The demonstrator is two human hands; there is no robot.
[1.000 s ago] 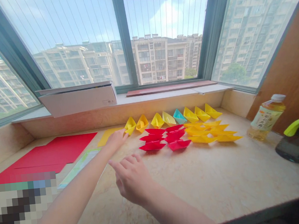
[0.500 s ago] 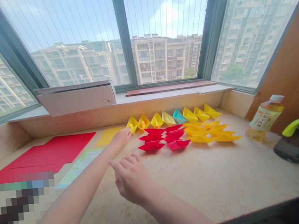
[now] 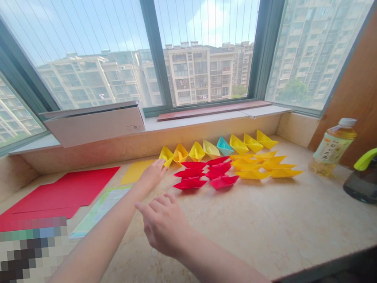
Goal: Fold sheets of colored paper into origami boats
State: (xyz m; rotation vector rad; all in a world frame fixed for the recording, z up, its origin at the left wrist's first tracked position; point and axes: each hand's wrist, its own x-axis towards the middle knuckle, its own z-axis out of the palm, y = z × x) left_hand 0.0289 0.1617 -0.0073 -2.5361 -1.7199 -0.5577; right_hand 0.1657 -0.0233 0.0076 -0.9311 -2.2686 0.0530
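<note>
Though earlier farther out, leftmost boat (image 3: 166, 155) nearer.

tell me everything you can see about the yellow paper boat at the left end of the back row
The folded yellow paper boat has creased, raised sides around an open hollow and pointed ends. It rests upright on the beige stone-look counter, one point toward the window. The bare left hand has its fingertips at the near left edge, seemingly touching it. An orange-yellow paper boat sits close on its right.
</note>
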